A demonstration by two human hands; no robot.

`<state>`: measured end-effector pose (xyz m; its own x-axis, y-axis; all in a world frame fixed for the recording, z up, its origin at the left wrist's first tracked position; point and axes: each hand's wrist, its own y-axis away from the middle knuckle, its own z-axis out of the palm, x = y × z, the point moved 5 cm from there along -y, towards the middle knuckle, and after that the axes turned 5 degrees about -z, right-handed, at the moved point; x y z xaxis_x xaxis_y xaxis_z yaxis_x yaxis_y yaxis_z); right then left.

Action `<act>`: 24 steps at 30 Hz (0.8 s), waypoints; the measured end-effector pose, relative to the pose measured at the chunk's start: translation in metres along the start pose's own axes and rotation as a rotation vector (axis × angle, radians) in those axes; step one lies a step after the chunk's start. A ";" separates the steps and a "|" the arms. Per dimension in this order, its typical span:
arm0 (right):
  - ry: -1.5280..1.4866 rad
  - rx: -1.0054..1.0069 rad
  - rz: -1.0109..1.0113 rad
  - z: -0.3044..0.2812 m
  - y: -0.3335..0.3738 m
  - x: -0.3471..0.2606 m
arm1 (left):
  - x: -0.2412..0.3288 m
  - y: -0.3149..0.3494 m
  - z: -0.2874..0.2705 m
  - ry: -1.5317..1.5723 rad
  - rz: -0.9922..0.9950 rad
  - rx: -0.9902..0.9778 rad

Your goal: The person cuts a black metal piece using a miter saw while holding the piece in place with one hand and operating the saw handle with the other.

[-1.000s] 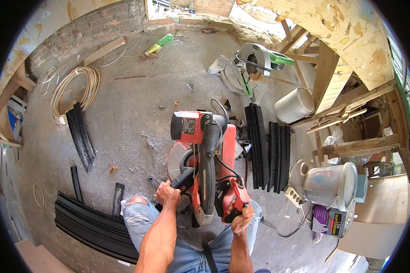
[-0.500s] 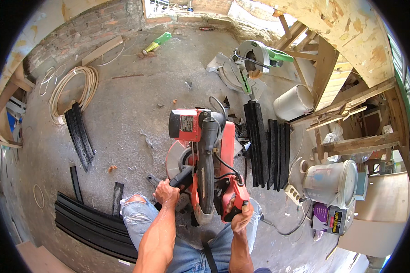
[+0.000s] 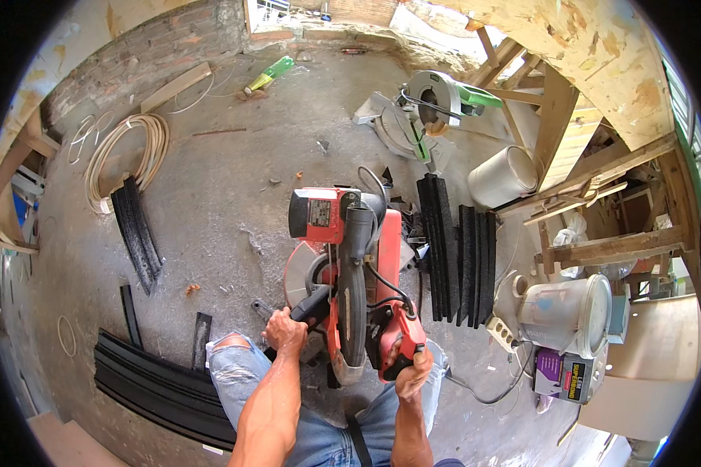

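Note:
A red and black miter saw [image 3: 389, 241] stands on the floor between my knees, with its motor to the left and a round blade guard in the middle. My left hand [image 3: 287, 333] is wrapped round a black handle on the saw's left side. The red trigger handle [image 3: 399, 342] on the right is gripped by my right hand [image 3: 413, 373]. Part of the saw's base and any workpiece under the blade are hidden by the saw body and my arms.
Black moulding lengths lie to the right [image 3: 440, 249] and lower left [image 3: 163, 381]. A green miter saw [image 3: 432, 105] stands ahead. On the right are a white bucket [image 3: 561, 311], a power strip [image 3: 501, 332] and a cord [image 3: 491, 398]. A coiled hose [image 3: 160, 140] lies far left.

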<state>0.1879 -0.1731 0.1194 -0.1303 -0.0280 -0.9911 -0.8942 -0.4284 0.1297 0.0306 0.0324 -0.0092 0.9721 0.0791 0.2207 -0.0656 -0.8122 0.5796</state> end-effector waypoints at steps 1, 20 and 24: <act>0.016 -0.007 -0.003 0.001 0.000 -0.001 | -0.004 -0.003 0.003 -0.009 -0.005 0.007; -0.032 -0.004 0.015 -0.001 0.001 0.004 | -0.001 -0.003 0.001 -0.058 -0.021 0.003; -0.016 -0.006 0.006 -0.001 0.001 0.005 | -0.006 -0.006 0.005 -0.055 -0.012 0.030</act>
<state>0.1864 -0.1747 0.1148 -0.1419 -0.0163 -0.9897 -0.8909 -0.4338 0.1349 0.0266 0.0337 -0.0176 0.9838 0.0571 0.1699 -0.0482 -0.8285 0.5579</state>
